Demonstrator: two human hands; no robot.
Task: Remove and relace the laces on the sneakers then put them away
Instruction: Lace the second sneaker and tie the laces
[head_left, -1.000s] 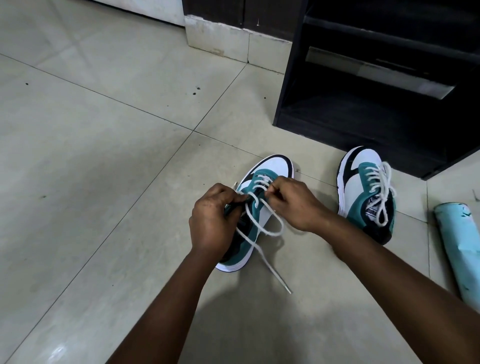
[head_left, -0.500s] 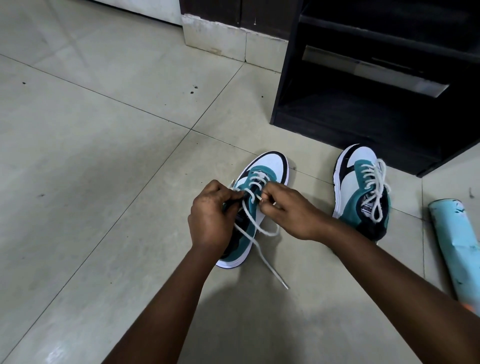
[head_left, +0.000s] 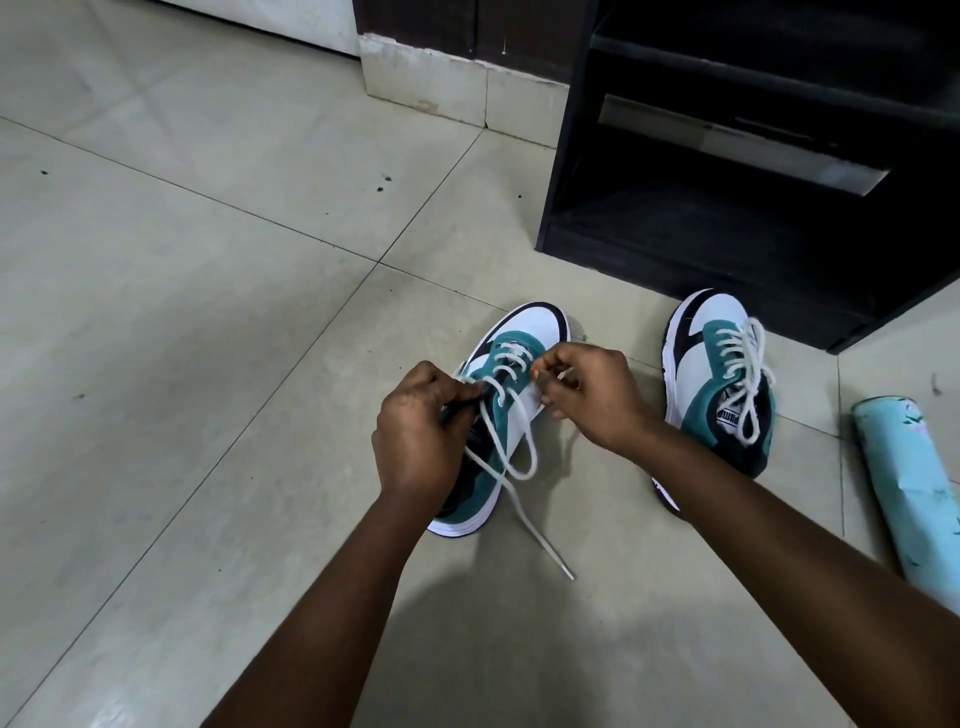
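A white, teal and black sneaker (head_left: 535, 326) lies on the tiled floor in front of me, toe pointing away. Its white lace (head_left: 511, 457) is threaded through the upper eyelets, with a loop and a loose end trailing down toward me. My left hand (head_left: 418, 431) grips the sneaker's tongue and left lace side. My right hand (head_left: 592, 397) pinches the lace at the right eyelets. The second sneaker (head_left: 719, 374) stands to the right, fully laced with its lace hanging loose over the tongue.
A black open shoe rack (head_left: 727, 218) stands at the back right, close behind the second sneaker. A light blue cylinder (head_left: 909, 483) lies on the floor at the far right. Bare floor tiles (head_left: 182, 312) spread to the left.
My right hand has pulled the lace a little to the right, away from the eyelets. The left hand stays on the sneaker.
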